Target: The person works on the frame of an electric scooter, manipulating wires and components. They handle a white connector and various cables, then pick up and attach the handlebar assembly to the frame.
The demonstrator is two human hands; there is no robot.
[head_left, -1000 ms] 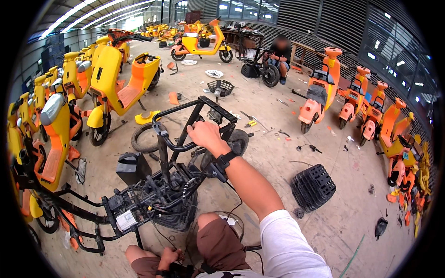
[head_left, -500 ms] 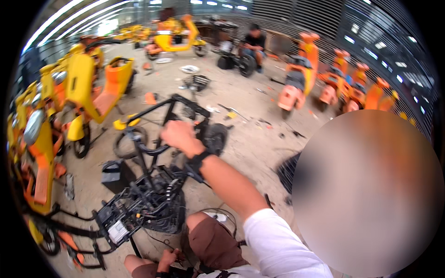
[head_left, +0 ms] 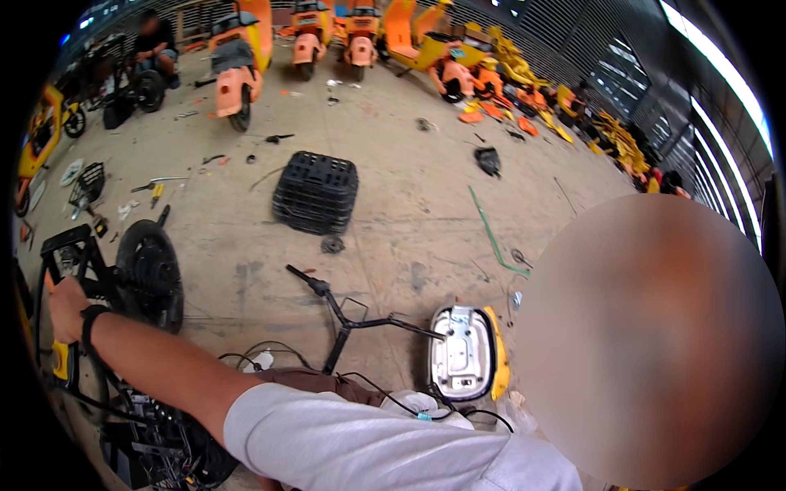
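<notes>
My right hand (head_left: 67, 311), with a black band on its wrist, is closed on a tube of a bare black scooter frame (head_left: 70, 237) at the far left. A small orange patch shows at its fingers; what that is I cannot make out. A black wheel (head_left: 151, 274) sits on the frame just right of the hand. Below my forearm lies the frame's other end, with dark parts and wiring (head_left: 168, 434). My left hand is out of view.
Handlebars (head_left: 348, 323), a white-and-yellow seat (head_left: 464, 352) and black crates (head_left: 317, 192) lie on the floor. Scooters (head_left: 237, 74) stand at the back beside a pile of yellow panels (head_left: 614, 135). A person (head_left: 154, 49) sits far left. A blurred disc hides the lower right.
My view has swung right, so the frame and my right hand now appear at the far left. The right hand stays at the frame. My left hand has left the view.
</notes>
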